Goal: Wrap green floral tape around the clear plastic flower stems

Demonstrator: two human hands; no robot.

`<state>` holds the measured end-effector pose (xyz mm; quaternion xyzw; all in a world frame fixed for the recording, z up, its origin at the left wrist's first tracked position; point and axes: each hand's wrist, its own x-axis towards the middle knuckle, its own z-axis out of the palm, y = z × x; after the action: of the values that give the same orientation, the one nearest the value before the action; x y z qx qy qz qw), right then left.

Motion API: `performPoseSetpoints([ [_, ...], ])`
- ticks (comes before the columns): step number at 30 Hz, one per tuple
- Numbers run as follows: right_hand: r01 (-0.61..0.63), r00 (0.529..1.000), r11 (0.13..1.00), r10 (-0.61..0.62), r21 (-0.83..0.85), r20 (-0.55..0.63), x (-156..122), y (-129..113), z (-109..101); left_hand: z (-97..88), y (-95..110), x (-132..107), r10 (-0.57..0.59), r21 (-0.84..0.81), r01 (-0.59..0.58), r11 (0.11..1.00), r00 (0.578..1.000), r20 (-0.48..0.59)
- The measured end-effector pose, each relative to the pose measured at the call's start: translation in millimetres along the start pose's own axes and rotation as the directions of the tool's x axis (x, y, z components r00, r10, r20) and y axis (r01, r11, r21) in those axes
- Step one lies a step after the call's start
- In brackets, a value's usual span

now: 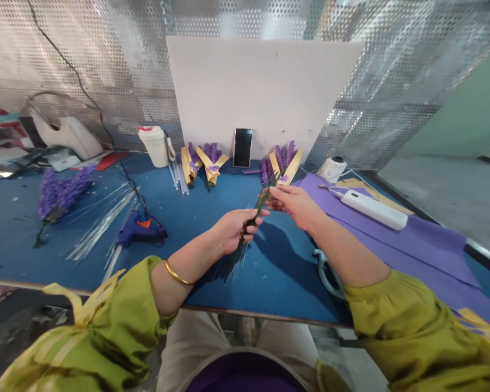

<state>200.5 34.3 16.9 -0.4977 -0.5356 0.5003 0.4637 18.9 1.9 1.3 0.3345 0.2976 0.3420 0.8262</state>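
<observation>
My left hand (pixel 237 227) is wrapped round the middle of a bundle of thin green stems (pixel 237 257), with pale wire ends fanning out below the fist. The bundle slants up to the right over the blue table. At its upper end my right hand (pixel 293 203) has closed its thumb and fingers on the stems; the fingertips are partly hidden. Just behind the bundle's top stands a small lavender bouquet in tan paper (pixel 285 164). Blue-handled scissors (pixel 326 275) lie partly under my right forearm.
A blue glue gun (pixel 141 230), loose wires (pixel 102 223) and purple flower stems (pixel 63 190) lie at left. Two wrapped bouquets (pixel 210 163), a white cup (pixel 154 146) and a phone (pixel 243 147) stand at the back. Purple sheets (pixel 416 247) and a white cordless tool (pixel 373 209) are at right.
</observation>
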Motion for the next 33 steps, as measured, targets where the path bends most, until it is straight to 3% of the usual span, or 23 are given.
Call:
performPoseSetpoints([
  [2, 0.049, 0.996, 0.987, -0.060, -0.156, -0.070, 4.6, -2.7, -8.4, -4.2, 6.4, 1.7, 0.018, -0.127, -0.029, 0.992, 0.996, -0.085],
  [4, 0.113, 0.988, 0.935, -0.143, -0.336, -0.063, 14.5, -9.4, -17.4, -8.8, 14.7, 2.5, 0.045, -0.236, -0.083, 0.968, 0.985, -0.166],
  [6, 0.204, 0.973, 0.793, -0.227, -0.575, 0.032, 30.5, -18.3, -22.1, -12.8, 22.2, 2.9, 0.073, -0.296, -0.146, 0.944, 0.967, -0.242],
  [9, 0.317, 0.923, 0.324, -0.321, -0.891, 0.212, 63.7, -28.8, -14.5, -16.2, 27.8, 4.1, 0.082, -0.341, -0.197, 0.919, 0.943, -0.323],
  [11, 0.369, 0.894, 0.034, -0.285, -0.929, 0.345, 89.0, -30.4, -1.1, -17.3, 28.2, 5.5, 0.074, -0.361, -0.200, 0.911, 0.940, -0.333],
  [13, 0.391, 0.886, -0.169, -0.196, -0.905, 0.420, 114.5, -26.6, 14.7, -18.3, 27.9, 6.9, 0.070, -0.366, -0.199, 0.909, 0.939, -0.337],
  [17, 0.411, 0.887, -0.252, -0.110, -0.876, 0.448, 158.0, -8.7, 40.3, -21.6, 28.9, 7.9, 0.077, -0.383, -0.205, 0.901, 0.943, -0.324],
  [21, 0.427, 0.885, -0.329, -0.039, -0.842, 0.464, 183.0, 8.6, 48.3, -24.9, 30.8, 8.4, 0.070, -0.411, -0.201, 0.889, 0.947, -0.312],
  [26, 0.420, 0.878, -0.417, -0.037, -0.806, 0.477, 191.6, 14.0, 43.8, -25.8, 30.4, 10.5, 0.073, -0.440, -0.197, 0.876, 0.956, -0.283],
  [33, 0.495, 0.813, -0.464, -0.052, -0.735, 0.581, 190.5, 11.8, 46.2, -26.5, 28.1, 13.2, 0.063, -0.431, -0.182, 0.884, 0.959, -0.277],
])
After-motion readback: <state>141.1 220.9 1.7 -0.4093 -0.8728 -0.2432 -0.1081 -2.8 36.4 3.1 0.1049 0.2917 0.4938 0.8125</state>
